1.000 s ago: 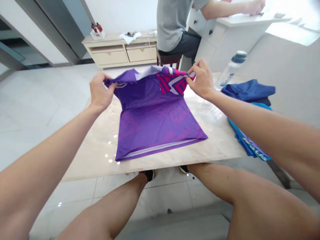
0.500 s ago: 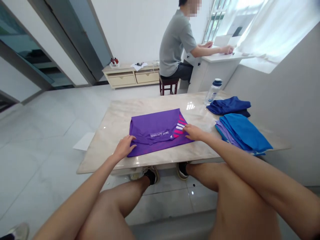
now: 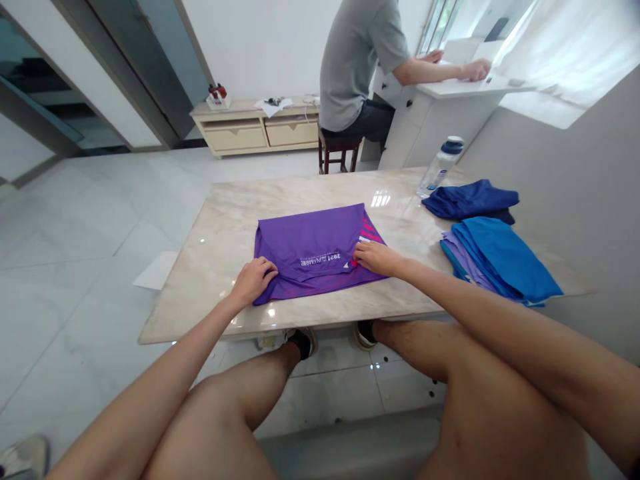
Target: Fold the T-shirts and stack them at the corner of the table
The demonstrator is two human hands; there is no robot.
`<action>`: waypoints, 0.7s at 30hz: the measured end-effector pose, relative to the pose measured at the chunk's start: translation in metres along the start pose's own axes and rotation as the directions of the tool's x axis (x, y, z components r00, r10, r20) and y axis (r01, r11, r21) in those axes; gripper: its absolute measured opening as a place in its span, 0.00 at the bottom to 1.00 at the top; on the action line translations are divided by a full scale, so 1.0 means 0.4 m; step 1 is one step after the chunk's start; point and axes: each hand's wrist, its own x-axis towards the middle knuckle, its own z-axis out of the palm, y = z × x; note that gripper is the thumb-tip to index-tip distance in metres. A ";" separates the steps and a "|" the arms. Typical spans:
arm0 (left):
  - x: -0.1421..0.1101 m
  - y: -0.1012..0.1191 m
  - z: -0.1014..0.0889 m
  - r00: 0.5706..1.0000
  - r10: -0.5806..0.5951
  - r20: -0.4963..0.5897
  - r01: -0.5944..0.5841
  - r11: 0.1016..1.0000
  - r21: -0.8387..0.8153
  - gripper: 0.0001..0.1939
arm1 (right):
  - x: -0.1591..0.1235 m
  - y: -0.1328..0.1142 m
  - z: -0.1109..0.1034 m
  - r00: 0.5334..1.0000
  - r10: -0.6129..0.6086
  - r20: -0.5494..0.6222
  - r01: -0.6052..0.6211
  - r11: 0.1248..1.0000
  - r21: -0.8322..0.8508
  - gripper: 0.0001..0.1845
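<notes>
A purple sports jersey lies folded into a flat rectangle on the marble table, with white print and pink stripes showing on top. My left hand rests flat on its near left part, holding nothing. My right hand presses on its near right edge beside the pink stripes, fingers extended and not gripping. Beyond my right arm sit a stack of folded blue and lilac garments and a navy garment.
A plastic water bottle stands at the table's far right. A seated person in a grey shirt works at a white desk behind it. A low wooden cabinet stands by the back wall, and a white sheet of paper lies on the floor.
The jersey, held up by both hands a second ago, now lies flat and folded. Both hands have let go and rest on it, and the view has tilted upward.
</notes>
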 end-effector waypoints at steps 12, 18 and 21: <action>-0.045 0.099 -0.100 0.998 -0.051 0.043 0.045 0.990 0.133 0.09 | -0.028 -0.053 -0.094 0.987 0.152 0.051 -0.155 0.987 0.050 0.13; -0.051 0.194 -0.134 0.984 -0.094 0.153 0.071 0.987 0.147 0.06 | -0.057 -0.087 -0.127 0.893 0.397 0.213 -0.421 0.904 0.077 0.10; -0.010 0.271 -0.133 0.980 -0.135 0.150 0.116 0.985 0.129 0.09 | -0.071 -0.074 -0.141 0.773 0.609 0.177 -0.628 0.773 0.085 0.13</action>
